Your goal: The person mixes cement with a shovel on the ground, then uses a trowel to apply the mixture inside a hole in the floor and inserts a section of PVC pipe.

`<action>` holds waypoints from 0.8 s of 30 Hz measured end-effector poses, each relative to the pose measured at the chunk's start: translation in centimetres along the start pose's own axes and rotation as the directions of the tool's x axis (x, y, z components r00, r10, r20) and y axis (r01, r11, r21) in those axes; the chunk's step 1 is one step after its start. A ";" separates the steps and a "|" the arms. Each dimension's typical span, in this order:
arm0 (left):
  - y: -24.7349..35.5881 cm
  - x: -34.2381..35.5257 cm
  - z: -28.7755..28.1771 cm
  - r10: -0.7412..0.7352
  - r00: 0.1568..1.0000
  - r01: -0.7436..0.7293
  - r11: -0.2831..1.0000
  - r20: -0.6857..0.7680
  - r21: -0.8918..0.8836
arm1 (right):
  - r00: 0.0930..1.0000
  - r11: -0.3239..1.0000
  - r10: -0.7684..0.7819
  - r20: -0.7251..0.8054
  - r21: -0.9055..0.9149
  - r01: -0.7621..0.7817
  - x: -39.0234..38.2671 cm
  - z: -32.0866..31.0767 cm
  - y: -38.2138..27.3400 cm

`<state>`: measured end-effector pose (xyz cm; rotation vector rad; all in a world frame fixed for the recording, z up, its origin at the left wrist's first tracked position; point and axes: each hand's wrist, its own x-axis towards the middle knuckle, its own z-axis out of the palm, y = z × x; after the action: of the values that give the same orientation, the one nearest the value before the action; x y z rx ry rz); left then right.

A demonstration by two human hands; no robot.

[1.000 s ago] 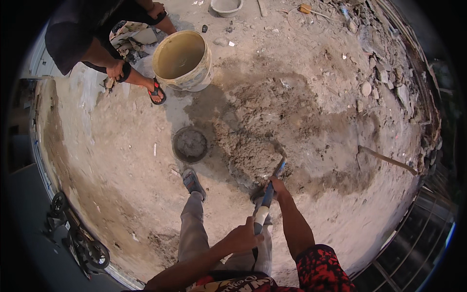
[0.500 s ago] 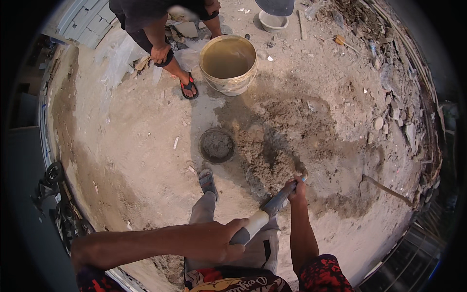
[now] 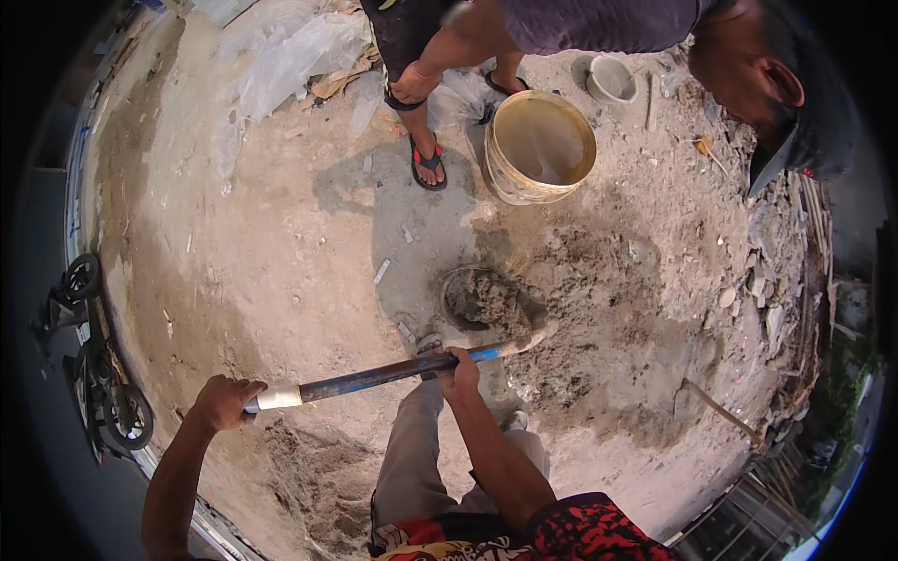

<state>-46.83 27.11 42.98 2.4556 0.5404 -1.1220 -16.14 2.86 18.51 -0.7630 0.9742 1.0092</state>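
My left hand (image 3: pixel 224 402) is closed round the pale end of a long shovel handle (image 3: pixel 346 379) at the lower left. My right hand (image 3: pixel 458 374) grips the dark, blue-painted shaft further along. The shovel's far end carries lumpy wet mortar (image 3: pixel 500 304) over a round container (image 3: pixel 453 297) in front of my feet, hiding much of that container; whether the blade touches it, I cannot tell. A spread heap of grey mortar (image 3: pixel 599 299) lies to the right of it. Above stands a large cream bucket (image 3: pixel 514 187) of murky liquid.
A co-worker (image 3: pixel 599 23) bends over at the top, sandalled feet beside the bucket. A small basin (image 3: pixel 613 79), plastic sheeting (image 3: pixel 290 56), a hoe (image 3: pixel 720 411) and rubble (image 3: pixel 758 280) lie around. Dark wheeled objects (image 3: pixel 112 374) are at the left edge.
Both my hands have moved left, swinging the handle nearly level and bringing the loaded end from the heap over the round container. The co-worker has bent much further into view.
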 end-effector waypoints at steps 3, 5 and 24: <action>1.3 3.6 4.0 0.068 0.996 -0.073 0.994 -0.054 -0.084 | 0.993 0.990 -0.103 -0.061 -0.099 0.097 -0.1 -3.1 -3.3; 5.1 6.8 7.6 0.094 0.995 -0.102 0.968 -0.044 -0.230 | 0.951 0.950 -0.266 -0.158 -0.211 0.230 0.3 -5.5 -7.6; 29.7 46.8 13.9 -0.426 0.836 -0.061 0.555 -0.346 -0.830 | 0.897 0.041 -0.120 -0.426 -0.904 -0.425 -11.4 -14.0 -49.3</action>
<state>-12.58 3.55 3.73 1.7950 1.2048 -0.0905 23.19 -30.72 27.68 -2.2195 0.4989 1.8225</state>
